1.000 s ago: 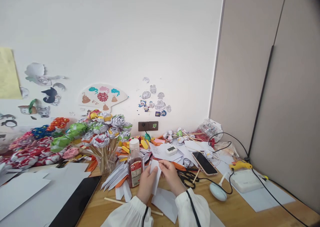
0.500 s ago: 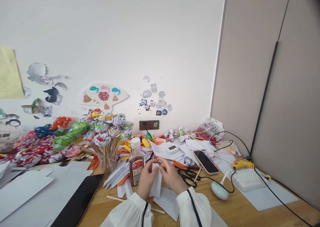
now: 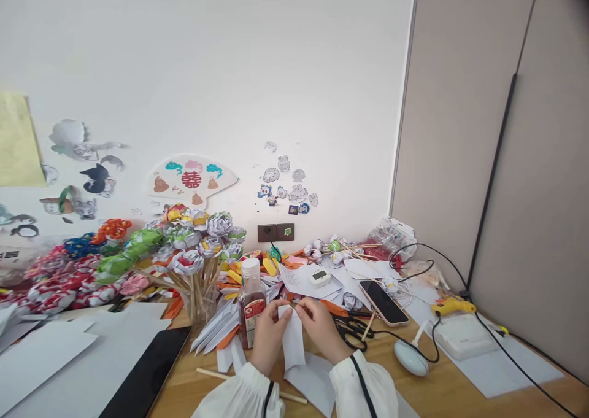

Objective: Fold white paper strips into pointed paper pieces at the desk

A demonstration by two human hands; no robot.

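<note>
Currently both hands grasp one white paper strip point(image 3: 293, 341) at lower centre: left hand point(image 3: 267, 338) on its left edge, right hand point(image 3: 322, 329) pinching its top. Sauce bottle point(image 3: 251, 304) stands just left of them; scissors point(image 3: 350, 329) lie just right.

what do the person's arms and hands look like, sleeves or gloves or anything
Both hands are bare, no gloves: left hand, right hand. Each arm has a loose white sleeve gathered at the wrist, with a thin black stripe running along it.

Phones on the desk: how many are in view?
1: a phone lies screen-up right of the scissors, beyond the right hand. Clutter could hide others.
</note>
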